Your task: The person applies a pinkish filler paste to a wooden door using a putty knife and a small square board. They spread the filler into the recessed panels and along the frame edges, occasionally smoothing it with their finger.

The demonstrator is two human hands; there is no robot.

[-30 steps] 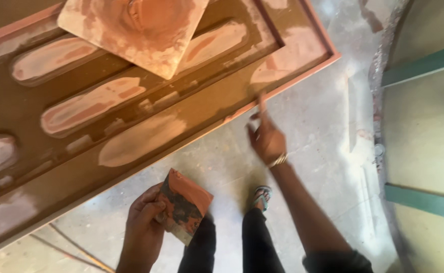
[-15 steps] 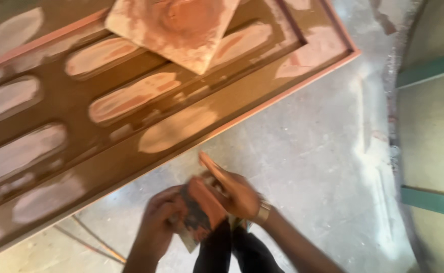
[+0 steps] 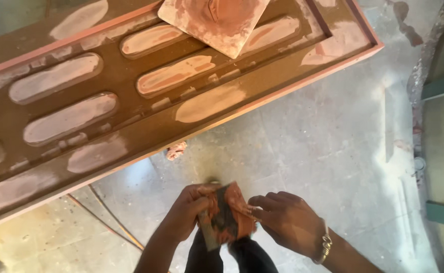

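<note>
My left hand grips a folded piece of sandpaper, dusty red-orange with a dark backing, low in the middle of the head view. My right hand, with a metal bracelet at the wrist, pinches the right edge of the same sheet. Both hands are held over my dark trouser legs, below the long brown door panel, which lies flat and carries several pale oval patches of filler.
A square board smeared with red putty rests on the panel's far side. A small reddish lump lies on the concrete floor under the panel's edge. Thin cables run across the floor at left. A curved wall with green bars stands at right.
My right hand left the panel's edge and came down to the sandpaper held by my left hand. The view shifted so the panel now sits higher and further right.
</note>
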